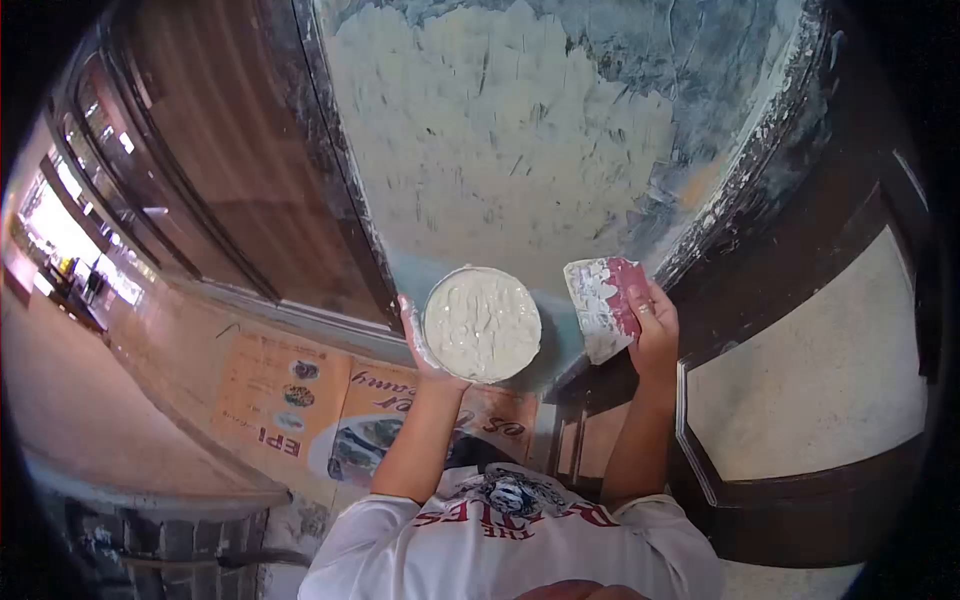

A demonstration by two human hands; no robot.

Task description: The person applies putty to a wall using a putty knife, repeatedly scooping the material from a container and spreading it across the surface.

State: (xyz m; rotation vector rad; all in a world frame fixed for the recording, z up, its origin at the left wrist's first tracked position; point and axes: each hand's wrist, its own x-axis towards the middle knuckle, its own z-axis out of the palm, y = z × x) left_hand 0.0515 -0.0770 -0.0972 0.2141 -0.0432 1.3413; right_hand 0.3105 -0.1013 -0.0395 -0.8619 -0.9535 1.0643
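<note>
My left hand [428, 345] supports a round container of off-white putty [483, 325] from its left side and underneath. The putty's surface is ridged and fills the circle nearly to its rim. In my right hand [655, 322] is a red putty scraper [610, 305], its broad blade coated with white putty. The fingers close around its right side, and the blade points left, a short gap from the container. In front of both hands rises a wall panel [500, 130], spread with pale putty over a blue-grey surface that still shows at the top and right.
Dark wooden frames border the panel, with a brown door [220, 130] on the left. A printed orange banner [290, 400] lies on the floor below. At lower left stands a dark, curved piece [170, 530] with a pale top. Bright daylight enters at far left.
</note>
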